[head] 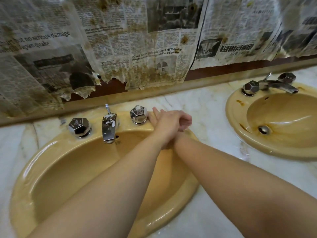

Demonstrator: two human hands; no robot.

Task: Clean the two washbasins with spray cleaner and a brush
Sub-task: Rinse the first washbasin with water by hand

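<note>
Two mustard-yellow washbasins are set in a marble counter, the near basin (56,152) below me and the far basin (240,107) at the right. My arms cross over the near basin's back right rim. My left hand (171,122) lies on top of my right hand (154,115), its fingers curled down over the right hand's edge. From under it, my right hand's straight fingers point toward the near basin's right tap knob (138,114). No spray bottle or brush is in view.
The near basin has a chrome spout (109,127) flecked with white foam and a left knob (79,126). The far basin has its own chrome tap set (271,84) and drain (264,130). Stained newspaper (137,48) hangs on the wall behind the counter.
</note>
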